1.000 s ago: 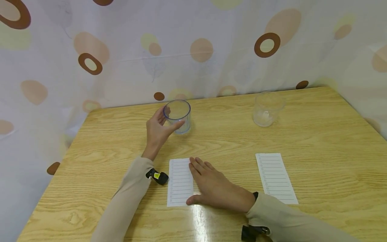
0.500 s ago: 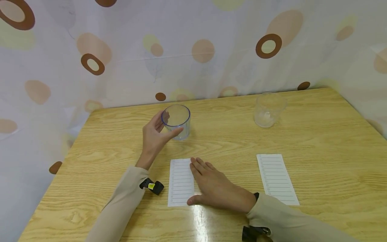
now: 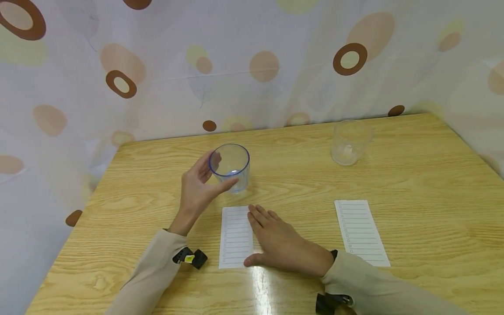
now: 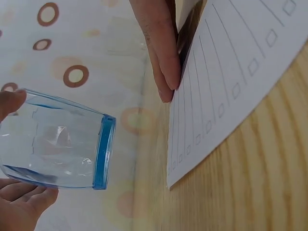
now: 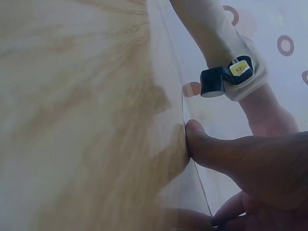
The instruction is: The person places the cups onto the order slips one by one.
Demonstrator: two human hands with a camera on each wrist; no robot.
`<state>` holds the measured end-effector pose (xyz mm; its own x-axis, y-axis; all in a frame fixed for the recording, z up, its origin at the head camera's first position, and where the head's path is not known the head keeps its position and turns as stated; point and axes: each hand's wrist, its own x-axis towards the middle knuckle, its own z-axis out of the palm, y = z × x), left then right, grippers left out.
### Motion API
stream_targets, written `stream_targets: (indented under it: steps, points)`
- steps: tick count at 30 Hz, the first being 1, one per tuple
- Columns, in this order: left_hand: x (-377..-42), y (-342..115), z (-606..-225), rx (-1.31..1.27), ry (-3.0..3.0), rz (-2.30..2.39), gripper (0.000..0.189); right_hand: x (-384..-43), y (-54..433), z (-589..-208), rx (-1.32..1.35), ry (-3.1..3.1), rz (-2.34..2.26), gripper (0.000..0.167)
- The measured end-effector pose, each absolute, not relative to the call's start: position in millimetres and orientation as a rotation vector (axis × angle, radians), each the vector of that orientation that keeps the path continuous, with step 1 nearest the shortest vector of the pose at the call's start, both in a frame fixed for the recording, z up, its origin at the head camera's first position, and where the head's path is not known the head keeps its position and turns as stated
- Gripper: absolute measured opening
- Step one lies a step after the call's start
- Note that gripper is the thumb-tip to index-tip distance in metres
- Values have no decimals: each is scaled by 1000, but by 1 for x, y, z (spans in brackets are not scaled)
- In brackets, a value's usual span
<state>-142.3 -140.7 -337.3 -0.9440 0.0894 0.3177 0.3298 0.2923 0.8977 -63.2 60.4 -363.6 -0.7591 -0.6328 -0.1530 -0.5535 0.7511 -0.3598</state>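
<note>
Nearest: a white lined paper sheet (image 3: 235, 238), likely limp and prone to slide, its right edge under the flat, straight-fingered right hand (image 3: 279, 243); just beyond, a clear, blue-rimmed tumbler (image 3: 241, 172) is gripped aloft by the left hand (image 3: 195, 186) and seems light, stiff, slick, perhaps breakable, best held round its side below the rim. Surface: yellow wood-grain table (image 3: 291, 175) bearing a second white lined sheet (image 3: 361, 232) at right and, farther back, a colourless transparent cup (image 3: 346, 146); behind hangs white cloth (image 3: 232, 30) with brown and peach ovals.
</note>
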Motion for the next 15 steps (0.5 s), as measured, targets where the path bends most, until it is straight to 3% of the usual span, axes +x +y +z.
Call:
stream_targets:
  steps: [15]
  points:
    - [-115,-153,-334,-428,-2309,-1756,78,-64,62,-364,-963,2678,-446,101]
